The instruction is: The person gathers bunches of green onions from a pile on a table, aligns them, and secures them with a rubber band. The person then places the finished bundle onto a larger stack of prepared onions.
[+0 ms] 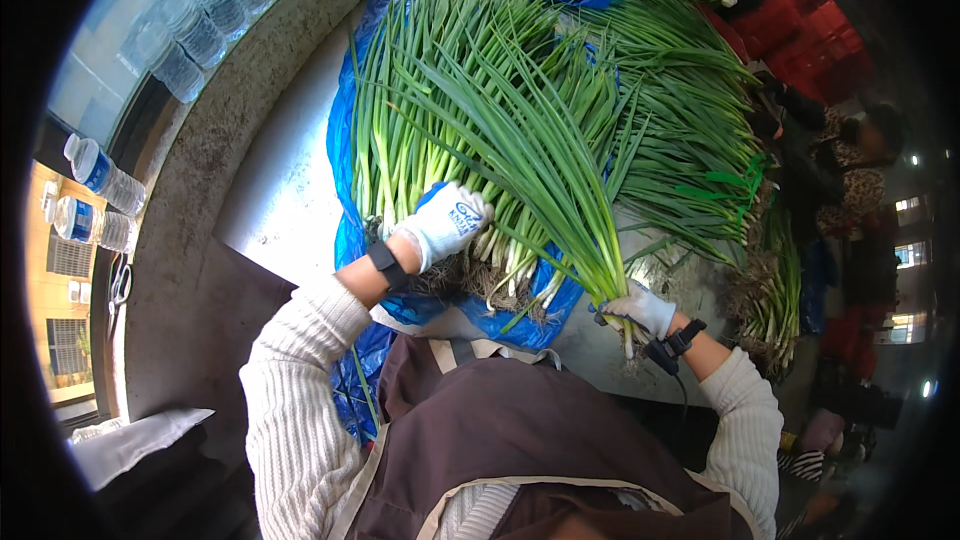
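Note:
My right hand (637,309), in a white and blue work glove, is closed around the white stems of a bunch of green onions (559,187). Their long leaves fan up and left over the pile, and roots hang below the fist. My left hand (454,219), gloved the same way, lies on the lower stalks of a large pile of green onions (420,112); its fingers are curled, and whether they grip a stalk is hidden. Under that pile, blue plastic sheeting (341,135) covers part of a metal tabletop (277,172).
More green onions (675,105) lie to the right, some with green ties (739,180). Water bottles (176,60) line the sill at the left, with scissors (118,283) hanging below. Other people (862,157) are at the far right.

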{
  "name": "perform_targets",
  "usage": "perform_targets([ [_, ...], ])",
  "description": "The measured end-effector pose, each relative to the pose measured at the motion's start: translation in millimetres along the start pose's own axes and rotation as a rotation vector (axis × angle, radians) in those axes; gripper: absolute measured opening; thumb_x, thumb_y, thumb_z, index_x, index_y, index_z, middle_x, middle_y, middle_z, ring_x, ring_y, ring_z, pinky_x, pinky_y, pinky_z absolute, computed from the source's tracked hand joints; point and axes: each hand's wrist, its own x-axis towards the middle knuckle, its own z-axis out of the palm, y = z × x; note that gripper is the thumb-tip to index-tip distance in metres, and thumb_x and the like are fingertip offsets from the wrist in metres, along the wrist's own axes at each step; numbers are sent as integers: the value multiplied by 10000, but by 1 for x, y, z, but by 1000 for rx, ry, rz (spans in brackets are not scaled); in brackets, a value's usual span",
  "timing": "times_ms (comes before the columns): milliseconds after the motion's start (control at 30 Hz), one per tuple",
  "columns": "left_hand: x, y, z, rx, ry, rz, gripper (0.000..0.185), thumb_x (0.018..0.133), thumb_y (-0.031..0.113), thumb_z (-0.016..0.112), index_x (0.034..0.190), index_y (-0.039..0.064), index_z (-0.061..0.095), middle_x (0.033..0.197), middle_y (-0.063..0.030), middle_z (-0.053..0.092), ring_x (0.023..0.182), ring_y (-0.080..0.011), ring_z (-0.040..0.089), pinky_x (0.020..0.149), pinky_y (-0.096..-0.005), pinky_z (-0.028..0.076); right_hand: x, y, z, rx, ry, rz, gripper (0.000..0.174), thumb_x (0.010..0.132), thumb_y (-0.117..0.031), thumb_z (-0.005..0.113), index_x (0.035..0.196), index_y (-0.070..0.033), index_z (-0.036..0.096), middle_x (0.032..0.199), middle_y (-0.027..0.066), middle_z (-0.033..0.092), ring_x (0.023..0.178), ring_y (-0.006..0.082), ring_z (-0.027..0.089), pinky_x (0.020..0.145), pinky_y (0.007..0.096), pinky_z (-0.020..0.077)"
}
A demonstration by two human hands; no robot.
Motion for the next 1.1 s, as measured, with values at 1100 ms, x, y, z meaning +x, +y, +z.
perform_targets([
  [1100, 49, -102, -49, -630, 114, -590, 296, 867, 246, 658, 1093, 54, 676, 1023, -180, 681, 937, -307, 659, 834, -373, 510, -43, 22, 27, 209, 109, 17, 350, 844, 8, 594, 1187, -6, 523, 955, 63, 641, 847, 114, 587, 743, 256, 497],
])
